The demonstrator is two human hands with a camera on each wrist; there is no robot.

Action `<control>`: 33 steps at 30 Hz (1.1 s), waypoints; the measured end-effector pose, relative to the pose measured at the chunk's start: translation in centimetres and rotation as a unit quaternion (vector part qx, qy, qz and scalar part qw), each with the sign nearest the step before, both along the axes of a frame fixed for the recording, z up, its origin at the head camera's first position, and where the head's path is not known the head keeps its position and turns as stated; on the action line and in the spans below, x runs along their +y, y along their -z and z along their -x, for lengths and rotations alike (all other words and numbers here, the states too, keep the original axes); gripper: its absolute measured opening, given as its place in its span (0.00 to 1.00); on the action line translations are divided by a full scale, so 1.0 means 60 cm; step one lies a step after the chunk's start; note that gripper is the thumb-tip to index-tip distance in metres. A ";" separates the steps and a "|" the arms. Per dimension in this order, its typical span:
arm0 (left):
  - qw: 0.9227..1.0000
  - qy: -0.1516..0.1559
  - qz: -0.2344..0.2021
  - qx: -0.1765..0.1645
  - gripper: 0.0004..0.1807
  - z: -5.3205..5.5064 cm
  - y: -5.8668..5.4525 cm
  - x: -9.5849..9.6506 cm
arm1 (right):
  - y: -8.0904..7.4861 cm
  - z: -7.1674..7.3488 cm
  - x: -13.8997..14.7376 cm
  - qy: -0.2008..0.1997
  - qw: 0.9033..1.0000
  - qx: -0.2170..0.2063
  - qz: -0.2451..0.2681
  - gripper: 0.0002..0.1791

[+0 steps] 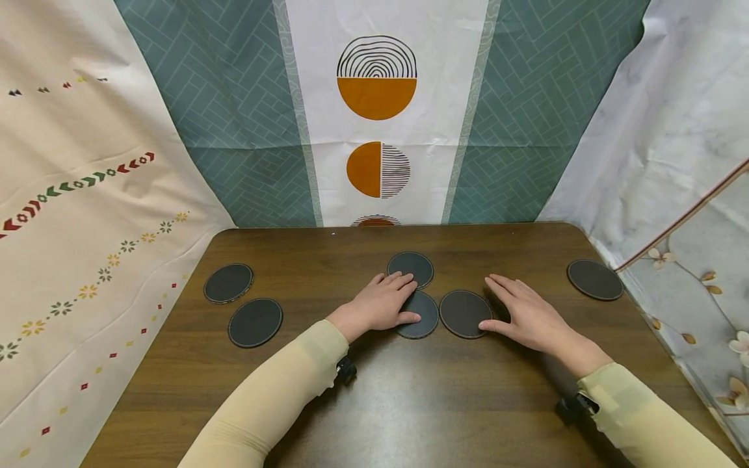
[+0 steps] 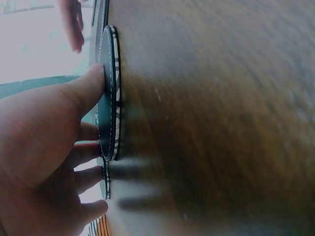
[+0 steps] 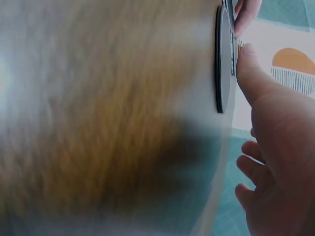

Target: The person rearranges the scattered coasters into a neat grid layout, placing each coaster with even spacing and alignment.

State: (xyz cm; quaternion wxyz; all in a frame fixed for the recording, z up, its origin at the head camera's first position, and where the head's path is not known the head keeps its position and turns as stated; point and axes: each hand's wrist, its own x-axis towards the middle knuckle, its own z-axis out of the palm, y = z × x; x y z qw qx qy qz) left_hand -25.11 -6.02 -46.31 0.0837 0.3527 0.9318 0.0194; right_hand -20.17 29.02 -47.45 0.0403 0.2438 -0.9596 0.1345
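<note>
Round black coasters with stitched rims lie flat on the wooden table. My left hand reaches over the middle coaster, its fingers extended and apart. In the left wrist view the thumb touches the near side of that coaster. The fingertips come to the lower edge of the coaster behind, which they partly cover. Just right of the middle coaster lies another coaster. Over its right edge is the thumb of my right hand, whose other fingers stretch forward above the table, holding nothing.
Two coasters, a back one and a nearer one, lie at the table's left. A single coaster sits close to the right edge. Patterned cloth hangs behind the table and along both sides.
</note>
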 end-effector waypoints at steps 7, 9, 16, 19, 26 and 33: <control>1.000 -0.001 0.003 0.004 0.45 0.002 0.004 0.000 | -0.004 0.009 0.025 0.030 1.000 0.004 -0.004 0.57; 1.000 -0.002 0.003 0.003 0.45 0.002 0.004 0.000 | -0.005 0.010 0.031 0.037 0.999 0.006 -0.004 0.57; 1.000 -0.003 0.006 0.001 0.46 0.001 0.002 0.000 | -0.008 0.019 0.059 0.059 0.998 0.010 -0.007 0.57; 1.000 -0.002 0.006 0.000 0.46 0.001 0.002 0.000 | -0.011 0.022 0.071 0.069 0.998 0.014 -0.005 0.57; 1.000 0.000 0.003 0.003 0.46 0.001 0.002 -0.001 | -0.011 0.029 0.106 0.101 0.995 0.022 -0.008 0.59; 1.000 0.001 0.004 0.002 0.46 0.002 0.003 -0.001 | -0.008 0.038 0.146 0.130 0.991 0.033 -0.018 0.60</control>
